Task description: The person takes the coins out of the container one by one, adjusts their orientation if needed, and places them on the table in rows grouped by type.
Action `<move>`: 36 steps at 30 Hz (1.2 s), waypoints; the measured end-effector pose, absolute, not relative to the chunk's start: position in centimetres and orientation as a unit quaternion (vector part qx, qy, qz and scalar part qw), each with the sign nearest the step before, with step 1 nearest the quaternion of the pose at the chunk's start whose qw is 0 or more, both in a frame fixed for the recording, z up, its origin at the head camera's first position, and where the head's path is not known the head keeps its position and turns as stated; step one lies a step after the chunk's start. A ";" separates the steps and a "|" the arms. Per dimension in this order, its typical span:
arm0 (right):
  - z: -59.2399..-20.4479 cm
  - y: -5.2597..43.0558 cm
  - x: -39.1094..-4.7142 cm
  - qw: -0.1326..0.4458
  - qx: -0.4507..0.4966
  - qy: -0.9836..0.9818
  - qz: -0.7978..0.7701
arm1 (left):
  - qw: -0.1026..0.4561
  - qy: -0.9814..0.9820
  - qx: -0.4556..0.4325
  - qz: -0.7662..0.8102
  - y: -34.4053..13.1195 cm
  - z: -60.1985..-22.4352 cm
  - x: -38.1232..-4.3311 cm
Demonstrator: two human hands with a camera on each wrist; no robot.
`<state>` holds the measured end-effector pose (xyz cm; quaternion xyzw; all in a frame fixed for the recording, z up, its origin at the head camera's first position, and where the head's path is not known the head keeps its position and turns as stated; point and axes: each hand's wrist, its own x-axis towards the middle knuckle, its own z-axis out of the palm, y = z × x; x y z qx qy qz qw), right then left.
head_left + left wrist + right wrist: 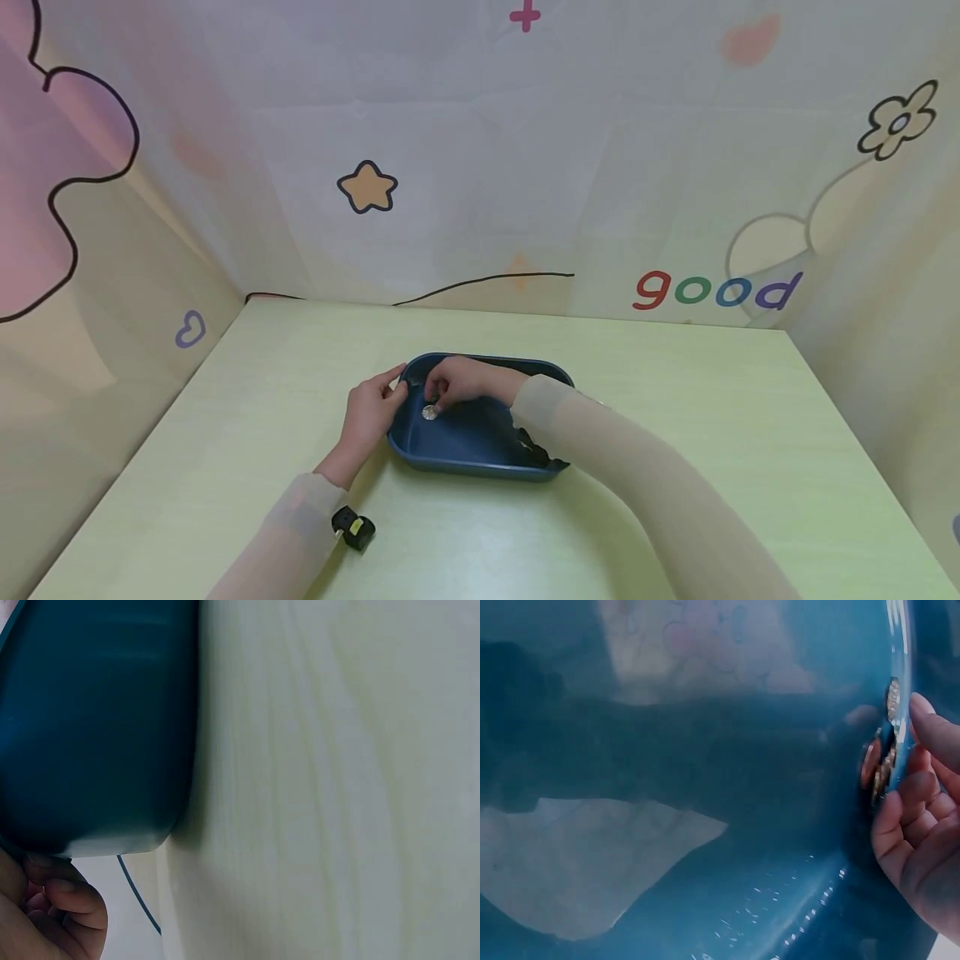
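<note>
A dark blue rectangular basin [465,437] with rounded corners stands on the pale table. My left hand [369,408] grips its left rim, thumb at the inside edge; in the left wrist view, its curled fingers [79,904] are by the basin's corner. Reaching over the right side, my right hand [467,379] is down inside the basin near the left end. At its fingertips is a shiny round coin [430,412]. In the right wrist view, several coins, one of them coppery [870,761], lie between the curled thumb and fingers, at a bright blue edge.
The basin's inside is glossy like water and mirrors pale shapes [592,862]. Dark irregular shapes [532,448] show at its right end, partly behind the right sleeve [622,442]. A black device [354,528] is strapped at the left wrist. A printed cloth backdrop [465,183] rises behind the table.
</note>
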<state>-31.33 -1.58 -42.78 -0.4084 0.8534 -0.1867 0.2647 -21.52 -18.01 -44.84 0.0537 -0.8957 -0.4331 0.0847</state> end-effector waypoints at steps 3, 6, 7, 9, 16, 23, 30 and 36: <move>-43.0 -1.7 -31.1 0.261 -0.407 0.857 -0.181 | 0.084 -0.897 0.054 -0.431 -18.0 -44.9 -21.6; -43.1 -1.8 -30.8 0.259 -0.406 0.859 -0.175 | 0.083 -0.897 0.054 -0.431 -17.9 -44.8 -21.5; -43.2 -1.8 -30.8 0.258 -0.405 0.860 -0.174 | 0.083 -0.896 0.054 -0.432 -17.8 -44.8 -21.5; -43.2 -1.9 -30.6 0.255 -0.402 0.862 -0.173 | 0.084 -0.896 0.053 -0.433 -17.8 -44.8 -21.5; -43.0 -2.0 -30.4 0.248 -0.394 0.869 -0.167 | 0.090 -0.897 0.049 -0.430 -17.7 -44.7 -21.3; -42.5 -2.0 -30.9 0.263 -0.402 0.864 -0.150 | 0.087 -0.897 0.052 -0.430 -17.8 -44.7 -21.4; -41.1 -0.8 -30.9 0.270 -0.400 0.856 -0.185 | 0.084 -0.897 0.053 -0.431 -17.7 -44.9 -21.4; -39.3 0.8 -30.3 0.244 -0.376 0.861 -0.239 | 0.093 -0.898 0.051 -0.427 -17.8 -44.9 -21.3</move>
